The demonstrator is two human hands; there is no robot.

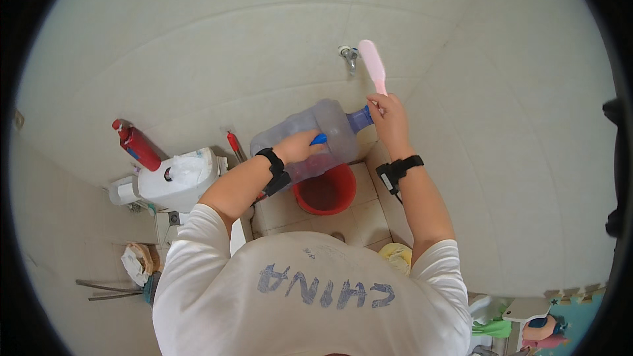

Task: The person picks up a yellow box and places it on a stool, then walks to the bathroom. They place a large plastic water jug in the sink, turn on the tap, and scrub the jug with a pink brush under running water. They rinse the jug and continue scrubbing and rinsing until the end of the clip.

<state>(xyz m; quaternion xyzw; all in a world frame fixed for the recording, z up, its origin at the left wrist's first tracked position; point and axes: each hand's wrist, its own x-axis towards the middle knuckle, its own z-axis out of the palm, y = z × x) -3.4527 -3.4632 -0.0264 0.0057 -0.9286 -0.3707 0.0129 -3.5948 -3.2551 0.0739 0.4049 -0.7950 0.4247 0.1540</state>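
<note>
A large translucent bluish plastic water jug is held tilted on its side, with its blue neck pointing right. My left hand is closed around the jug's blue handle. At the neck, my right hand grips a pink plastic tool, whose flat paddle-like end sticks up towards the wall. My fingers hide the tool's other end and the jug's mouth. Below the jug, a red bucket stands on the tiled floor; its inside looks dark.
A metal tap juts from the tiled wall behind the pink tool. To the left is a white toilet tank with a red bottle on top. A red-handled rod leans nearby. Something yellow sits at lower right.
</note>
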